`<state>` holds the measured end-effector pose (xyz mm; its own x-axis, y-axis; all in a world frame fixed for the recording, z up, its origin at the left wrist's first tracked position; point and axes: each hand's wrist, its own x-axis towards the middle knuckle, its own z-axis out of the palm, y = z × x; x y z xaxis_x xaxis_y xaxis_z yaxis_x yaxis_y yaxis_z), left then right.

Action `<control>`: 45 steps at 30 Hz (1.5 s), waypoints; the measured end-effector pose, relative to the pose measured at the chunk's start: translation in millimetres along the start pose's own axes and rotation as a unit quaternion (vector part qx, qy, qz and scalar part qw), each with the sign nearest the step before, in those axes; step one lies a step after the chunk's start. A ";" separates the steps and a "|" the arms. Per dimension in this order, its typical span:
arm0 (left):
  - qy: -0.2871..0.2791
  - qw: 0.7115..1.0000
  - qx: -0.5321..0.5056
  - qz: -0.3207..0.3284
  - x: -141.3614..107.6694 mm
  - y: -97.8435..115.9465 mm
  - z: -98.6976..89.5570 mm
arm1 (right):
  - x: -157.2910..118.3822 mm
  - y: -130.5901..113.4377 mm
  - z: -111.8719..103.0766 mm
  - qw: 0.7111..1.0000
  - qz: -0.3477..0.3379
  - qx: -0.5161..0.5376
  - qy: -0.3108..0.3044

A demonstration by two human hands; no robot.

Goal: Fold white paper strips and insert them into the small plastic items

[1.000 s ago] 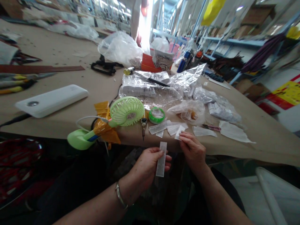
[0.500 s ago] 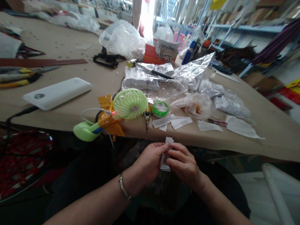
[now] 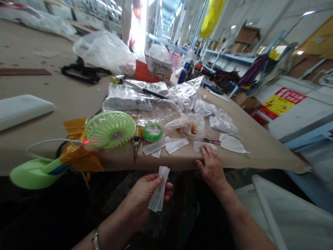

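Note:
Just below the table edge, my left hand [image 3: 149, 189] pinches white printed label strips [image 3: 158, 194] between thumb and fingers; the strips overlap and stand at a slant. My right hand [image 3: 212, 169] rests at the table's front edge with fingers stretched out and thumb apart. Its fingertips touch a white label strip [image 3: 197, 145] lying flat on the table. Close behind that strip are small pink-handled scissors or snips [image 3: 215, 141] and a white sheet [image 3: 232, 143]. More label strips [image 3: 177, 145] lie overlapping to the left, beside a round green tub [image 3: 152, 132].
A soldering-iron-like tool [image 3: 135, 147] points over the front edge. A green fan [image 3: 111, 130] is taped there beside it. Behind lie plastic-wrapped bundles [image 3: 130, 100] with a hammer-like tool [image 3: 143, 89], a clear bag [image 3: 191, 125] and a white power bank [image 3: 23, 109].
My right hand has left the labels and moved right and forward onto the strip on the table. My left hand keeps the labels. The view has turned to the right.

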<state>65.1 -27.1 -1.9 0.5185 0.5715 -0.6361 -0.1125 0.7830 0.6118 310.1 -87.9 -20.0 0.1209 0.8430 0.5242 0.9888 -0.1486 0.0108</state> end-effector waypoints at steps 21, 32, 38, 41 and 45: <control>-0.043 0.987 -0.145 0.057 -0.4 -3.9 -7.4 | -18.2 -119.6 -5.0 0.918 -0.217 0.332 0.026; -0.066 0.981 -0.173 0.051 -3.2 -9.6 -11.2 | -21.1 -119.1 -5.5 0.912 -0.238 0.333 -0.009; -0.053 0.990 -0.130 0.030 -11.8 -4.2 -14.8 | -25.0 -116.4 -6.6 0.884 -0.109 0.454 0.000; -0.092 0.992 -0.081 -0.006 -18.7 -1.8 -16.9 | -21.8 -112.8 -5.4 0.825 0.074 0.555 -0.071; -0.138 0.989 -0.045 -0.035 -27.3 -2.1 -17.2 | -14.7 -110.1 -1.2 0.625 0.147 0.703 -0.307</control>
<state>36.5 -40.1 6.0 0.7382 0.4360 -0.5147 -0.1367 0.8439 0.5187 199.3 -84.6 -27.8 -0.1001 0.9897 -0.1020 -0.0358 -0.1060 -0.9937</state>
